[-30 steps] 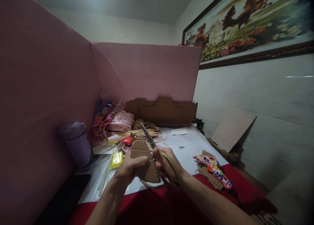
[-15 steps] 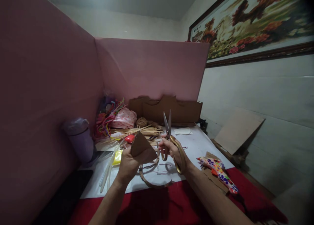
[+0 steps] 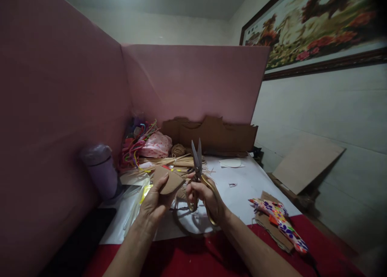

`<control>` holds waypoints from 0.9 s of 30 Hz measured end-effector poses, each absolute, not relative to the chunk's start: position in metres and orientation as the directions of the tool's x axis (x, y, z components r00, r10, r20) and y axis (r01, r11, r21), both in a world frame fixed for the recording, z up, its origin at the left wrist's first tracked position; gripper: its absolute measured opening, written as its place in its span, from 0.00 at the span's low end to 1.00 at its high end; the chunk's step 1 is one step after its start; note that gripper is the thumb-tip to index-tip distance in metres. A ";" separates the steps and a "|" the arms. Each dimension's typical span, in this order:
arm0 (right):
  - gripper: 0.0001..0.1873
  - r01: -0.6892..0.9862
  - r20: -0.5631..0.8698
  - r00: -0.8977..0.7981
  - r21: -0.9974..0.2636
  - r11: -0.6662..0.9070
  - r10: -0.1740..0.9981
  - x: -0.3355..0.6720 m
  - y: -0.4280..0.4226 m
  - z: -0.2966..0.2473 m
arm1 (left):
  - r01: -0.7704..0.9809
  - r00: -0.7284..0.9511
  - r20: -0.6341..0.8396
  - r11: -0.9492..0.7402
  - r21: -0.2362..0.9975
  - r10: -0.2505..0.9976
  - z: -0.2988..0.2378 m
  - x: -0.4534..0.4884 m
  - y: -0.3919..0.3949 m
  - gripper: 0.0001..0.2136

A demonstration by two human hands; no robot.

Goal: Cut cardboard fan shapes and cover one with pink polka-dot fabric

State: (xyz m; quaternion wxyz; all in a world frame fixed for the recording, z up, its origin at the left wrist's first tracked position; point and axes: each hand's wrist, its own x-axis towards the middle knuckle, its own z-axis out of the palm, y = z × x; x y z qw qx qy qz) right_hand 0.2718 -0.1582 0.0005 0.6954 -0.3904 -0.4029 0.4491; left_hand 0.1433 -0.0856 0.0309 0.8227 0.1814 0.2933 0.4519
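My left hand [image 3: 154, 200] is closed on a piece of brown cardboard [image 3: 169, 181] with a curved edge and a pointed right end, thumb across its face. Gold-handled scissors [image 3: 198, 160] are in my right hand [image 3: 207, 194], blades parted and pointing up, just right of the cardboard. Nothing lies between the blades. Below the hands a curled cardboard strip [image 3: 184, 224] rests on the white sheet [image 3: 229, 204], partly hidden by the fingers.
Bundled wooden sticks [image 3: 184, 161], a twine ball [image 3: 177, 150] and colourful pipe cleaners [image 3: 133, 148] lie at the back left. A purple tumbler [image 3: 101, 172] stands left. At right a flower-patterned glue gun [image 3: 281, 220] lies on cardboard scraps. Pink panels [image 3: 193, 83] enclose the back and left.
The cardboard piece has turned so its flat face shows more toward me. My right hand with the scissors has shifted slightly left and down, and the blades remain parted. The view has shifted slightly.
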 end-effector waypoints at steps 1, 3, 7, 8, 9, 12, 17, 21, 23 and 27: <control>0.16 -0.305 0.228 0.274 -0.900 0.310 0.934 0.269 -0.161 0.001 | -0.628 0.416 -0.312 0.518 0.580 0.854 0.030 0.144 -0.085 0.07; 0.15 -0.270 0.283 0.294 -0.892 0.363 0.913 0.266 -0.164 0.004 | -0.602 0.384 -0.258 0.453 0.658 0.886 0.026 0.144 -0.085 0.06; 0.14 -0.100 0.400 0.370 -0.880 0.464 0.839 0.269 -0.167 0.009 | -0.425 0.457 0.041 0.178 0.887 0.889 0.019 0.142 -0.092 0.08; 0.16 -0.077 0.423 0.366 -0.874 0.480 0.829 0.271 -0.167 0.010 | -0.366 0.522 0.104 0.112 0.924 0.847 0.018 0.141 -0.094 0.08; 0.17 -0.069 0.445 0.352 -0.865 0.497 0.824 0.275 -0.168 0.010 | -0.313 0.584 0.144 0.057 0.948 0.799 0.016 0.141 -0.097 0.07; 0.22 -0.079 0.504 0.292 -0.834 0.546 0.813 0.285 -0.169 0.010 | -0.179 0.711 0.163 -0.048 0.983 0.684 0.011 0.138 -0.101 0.05; 0.28 -0.076 0.533 0.200 -0.828 0.555 0.822 0.293 -0.176 0.013 | -0.062 0.816 0.127 -0.133 0.989 0.564 0.003 0.135 -0.098 0.03; 0.26 0.009 0.514 0.174 -0.854 0.520 0.840 0.293 -0.179 0.013 | -0.092 0.874 0.136 -0.115 0.989 0.467 0.001 0.136 -0.097 0.09; 0.25 0.060 0.514 0.188 -0.856 0.513 0.837 0.292 -0.179 0.012 | -0.092 0.879 0.130 -0.106 0.990 0.458 0.002 0.137 -0.097 0.12; 0.23 0.103 0.513 0.307 -0.855 0.508 0.801 0.293 -0.176 0.010 | -0.026 0.814 0.043 -0.038 0.999 0.579 0.003 0.140 -0.094 0.12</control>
